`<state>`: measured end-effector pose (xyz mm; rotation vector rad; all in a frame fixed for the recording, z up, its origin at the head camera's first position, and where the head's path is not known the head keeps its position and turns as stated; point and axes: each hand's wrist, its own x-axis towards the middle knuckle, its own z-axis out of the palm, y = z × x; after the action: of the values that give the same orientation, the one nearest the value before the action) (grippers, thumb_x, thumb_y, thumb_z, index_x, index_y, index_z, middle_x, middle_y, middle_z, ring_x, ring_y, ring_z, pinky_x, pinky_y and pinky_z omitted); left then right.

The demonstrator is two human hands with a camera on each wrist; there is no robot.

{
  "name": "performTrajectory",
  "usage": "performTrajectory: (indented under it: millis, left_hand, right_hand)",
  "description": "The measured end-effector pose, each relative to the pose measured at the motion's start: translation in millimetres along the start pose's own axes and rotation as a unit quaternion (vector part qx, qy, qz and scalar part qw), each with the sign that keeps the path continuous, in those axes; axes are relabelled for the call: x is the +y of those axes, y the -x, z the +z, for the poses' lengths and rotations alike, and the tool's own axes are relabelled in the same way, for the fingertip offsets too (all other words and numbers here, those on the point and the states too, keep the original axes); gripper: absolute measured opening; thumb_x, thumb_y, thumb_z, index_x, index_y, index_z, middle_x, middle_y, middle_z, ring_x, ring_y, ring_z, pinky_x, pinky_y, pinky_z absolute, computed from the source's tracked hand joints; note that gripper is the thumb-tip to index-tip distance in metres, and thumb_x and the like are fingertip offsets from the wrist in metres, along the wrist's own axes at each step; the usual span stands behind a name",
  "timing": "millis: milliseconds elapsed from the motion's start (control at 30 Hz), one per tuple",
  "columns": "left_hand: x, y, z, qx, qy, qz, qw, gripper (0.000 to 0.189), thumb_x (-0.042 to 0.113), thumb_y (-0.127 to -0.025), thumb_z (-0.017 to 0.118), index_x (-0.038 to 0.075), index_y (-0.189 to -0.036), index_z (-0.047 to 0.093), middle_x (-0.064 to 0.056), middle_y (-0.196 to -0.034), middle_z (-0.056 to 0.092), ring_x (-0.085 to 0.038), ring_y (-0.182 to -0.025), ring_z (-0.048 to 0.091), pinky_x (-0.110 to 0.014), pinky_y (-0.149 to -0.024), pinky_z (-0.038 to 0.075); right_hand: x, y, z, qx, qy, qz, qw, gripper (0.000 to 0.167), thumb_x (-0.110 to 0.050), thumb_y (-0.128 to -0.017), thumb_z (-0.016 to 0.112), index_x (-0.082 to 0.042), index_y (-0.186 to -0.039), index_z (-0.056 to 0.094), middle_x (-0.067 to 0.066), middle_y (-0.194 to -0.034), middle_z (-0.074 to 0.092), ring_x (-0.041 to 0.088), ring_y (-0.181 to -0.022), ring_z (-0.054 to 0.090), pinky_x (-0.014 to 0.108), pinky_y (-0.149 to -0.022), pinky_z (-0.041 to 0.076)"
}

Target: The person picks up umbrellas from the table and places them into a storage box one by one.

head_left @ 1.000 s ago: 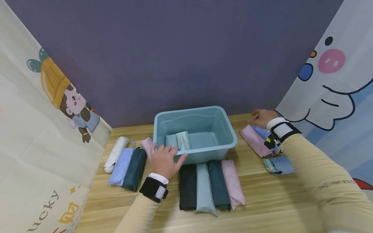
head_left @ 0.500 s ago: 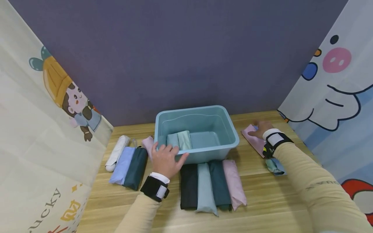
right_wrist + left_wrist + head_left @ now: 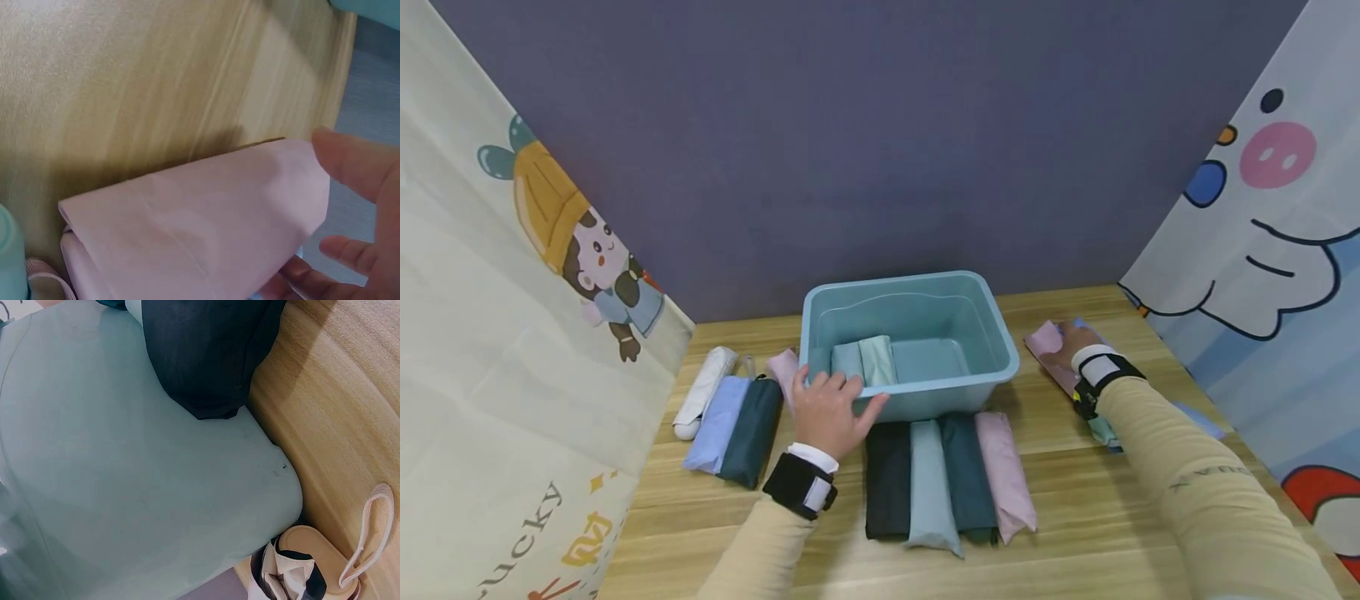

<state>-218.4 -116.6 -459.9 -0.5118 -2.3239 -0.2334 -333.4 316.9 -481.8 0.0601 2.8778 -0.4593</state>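
While the left hand (image 3: 829,417) holds the near left rim of a pale blue-green, rectangular plastic bin (image 3: 943,400), the right hand (image 3: 1071,343) grips a long, folded pink fabric bundle (image 3: 187,225) on the wood-grain worktop (image 3: 1060,517), right of the bin and well apart from it. The bundle lies under the hand and on its bin side. In the right wrist view, the thumb touches the bundle's far end and the other fingers pass behind its opposite edge.

The bundle's long axis runs diagonally: its far end, at the hand, points toward the dark wall (image 3: 850,150) and slightly toward the bin; its near end points toward the person and to the right, partly hidden by the wrist. The folded opening is at the end away from the thumb.

A mint-green fabric bundle (image 3: 1103,431) lies near that end, and a strip of blue fabric (image 3: 1084,324) shows just beyond the hand.
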Motion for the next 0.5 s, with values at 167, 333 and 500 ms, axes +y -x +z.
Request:
performTrajectory:
  millis: [167,333,500]
  left_hand:
    - [0.3,-0.6,-0.5,0.004,0.002,0.002,1.0,0.052,0.064,-0.087,0.051,0.016,-0.071,0.062,-0.003,-0.067,0.06,-0.027,-0.066,0.057,-0.063,-0.093,0.037]
    - [0.2,-0.4,-0.8,0.003,0.001,0.002,1.0,0.052,0.065,-0.087,0.051,0.016,-0.07,0.063,-0.003,-0.066,0.06,-0.026,-0.065,0.057,-0.062,-0.094,0.037]
    - [0.1,-0.6,-0.1,0.007,0.0,0.004,1.0,0.052,0.064,-0.087,0.051,0.016,-0.071,0.063,-0.003,-0.066,0.061,-0.027,-0.065,0.058,-0.063,-0.093,0.037]
  right_hand:
    - [-1.0,-0.4,3.1,0.006,0.019,-0.008,0.9998,0.083,-0.032,-0.085,0.067,0.017,-0.139,0.028,0.039,-0.124,0.046,0.051,-0.111,0.05,0.057,-0.092,0.043]
    - [-0.3,-0.5,6.8,0.01,0.037,-0.011,0.9992,0.079,-0.029,-0.084,0.067,0.019,-0.136,0.031,0.042,-0.121,0.047,0.053,-0.108,0.051,0.057,-0.089,0.045]
    - [2.6,-5.1,12.1,0.003,0.048,-0.005,0.9988,0.081,-0.027,-0.081,0.069,0.016,-0.137,0.031,0.043,-0.122,0.047,0.055,-0.109,0.052,0.059,-0.09,0.044]
